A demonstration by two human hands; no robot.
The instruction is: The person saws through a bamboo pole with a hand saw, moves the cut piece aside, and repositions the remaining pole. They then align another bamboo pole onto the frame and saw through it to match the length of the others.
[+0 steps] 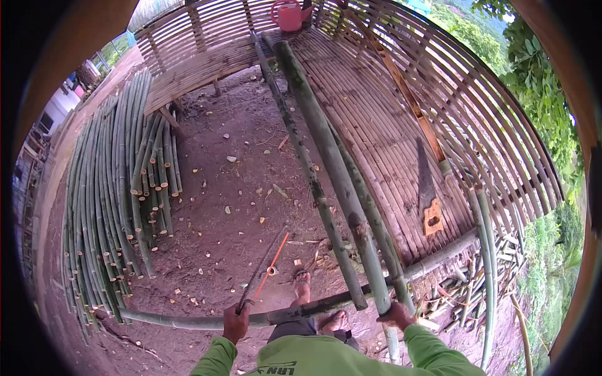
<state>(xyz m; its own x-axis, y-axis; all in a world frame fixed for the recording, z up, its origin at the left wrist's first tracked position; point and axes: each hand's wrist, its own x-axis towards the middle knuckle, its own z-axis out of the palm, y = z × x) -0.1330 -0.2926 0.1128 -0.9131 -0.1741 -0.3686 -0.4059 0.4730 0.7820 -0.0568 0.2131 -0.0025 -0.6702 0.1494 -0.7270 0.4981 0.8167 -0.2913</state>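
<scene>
My left hand [236, 323] is closed around the near end of a long, thin tool [271, 268]. It shows a dark strip and a straight orange strip that come together toward the far end; its exact kind I cannot tell. My right hand [396, 315] grips a thick green bamboo pole [338, 169] near its close end. This pole slopes away toward the slatted bench. Thinner bamboo poles lie on either side of it, a dark one [307, 166] to the left and another [376, 225] to the right. A horizontal bamboo rail [188, 322] crosses under them in front of me.
Cut bamboo poles [106, 182] are piled at left. On the slatted bamboo bench [351, 113] rests a handsaw [427, 194], with a pink watering can [290, 15] at the far corner. Bamboo offcuts [467, 294] lie at right. My feet [302, 287] stand on bare earth by the rail.
</scene>
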